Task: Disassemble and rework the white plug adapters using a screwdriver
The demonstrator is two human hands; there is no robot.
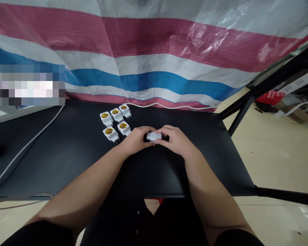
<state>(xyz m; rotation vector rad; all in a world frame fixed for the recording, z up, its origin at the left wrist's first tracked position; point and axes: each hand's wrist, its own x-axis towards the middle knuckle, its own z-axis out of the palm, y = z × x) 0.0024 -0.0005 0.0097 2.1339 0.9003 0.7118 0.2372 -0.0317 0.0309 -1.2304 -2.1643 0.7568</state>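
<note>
My left hand (136, 140) and right hand (176, 140) together, clamped on a white plastic plug-in lamp socket (153, 137) over the matte black tabletop (154, 177); five white brass-centred plug-in sockets (116, 115) lie just left of my hands.

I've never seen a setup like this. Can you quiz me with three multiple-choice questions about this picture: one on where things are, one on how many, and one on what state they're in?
1. Where are the loose white sockets?
A) On the floor
B) On the black table
C) Inside a box

2. How many loose ones are there?
A) Three
B) Five
C) Eight

3. What are the hands doing?
A) The left hand and right hand both hold a white piece
B) Both lie flat and empty
C) Both are raised above the head

Answers:
1 B: they sit on the tabletop.
2 B: a row of three and a row of two.
3 A: both hands meet around the piece.
</note>
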